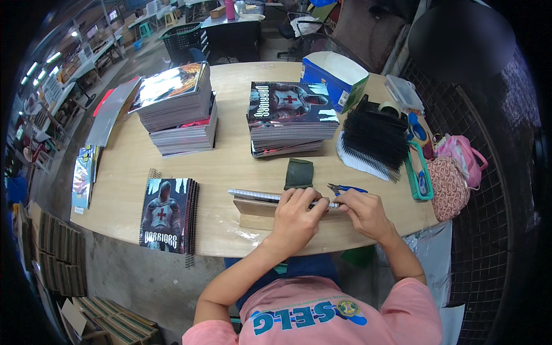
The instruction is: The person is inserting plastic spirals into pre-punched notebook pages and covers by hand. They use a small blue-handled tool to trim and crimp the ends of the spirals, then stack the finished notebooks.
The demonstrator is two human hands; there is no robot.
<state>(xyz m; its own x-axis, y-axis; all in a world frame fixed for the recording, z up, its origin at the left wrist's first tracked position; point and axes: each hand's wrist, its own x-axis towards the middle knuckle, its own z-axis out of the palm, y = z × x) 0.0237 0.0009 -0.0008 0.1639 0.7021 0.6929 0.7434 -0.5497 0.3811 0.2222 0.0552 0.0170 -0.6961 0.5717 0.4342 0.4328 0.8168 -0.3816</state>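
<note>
My left hand (298, 215) is closed over a book (253, 194) held spine up near the table's front edge, with a row of binding loops or holes along its top. Below the book lies a brown board-like piece (256, 208). My right hand (368, 214) pinches at the right end of that spine; its fingertips hide exactly what they grip. Just beyond the right fingers rest cutting pliers (349, 188) with blue handles. A dark green pad (299, 173) lies behind the left hand. To the left, several coil-bound books (165, 215) with a hooded knight cover overlap in a pile.
Two tall book stacks (178, 109) (292, 123) stand farther back. Black binding coils (376, 135) are heaped at right, beside a green basket (418, 172) and a blue box (333, 80). A patterned pouch (449, 187) sits at the right edge; bundled cardboard (57, 244) is at lower left.
</note>
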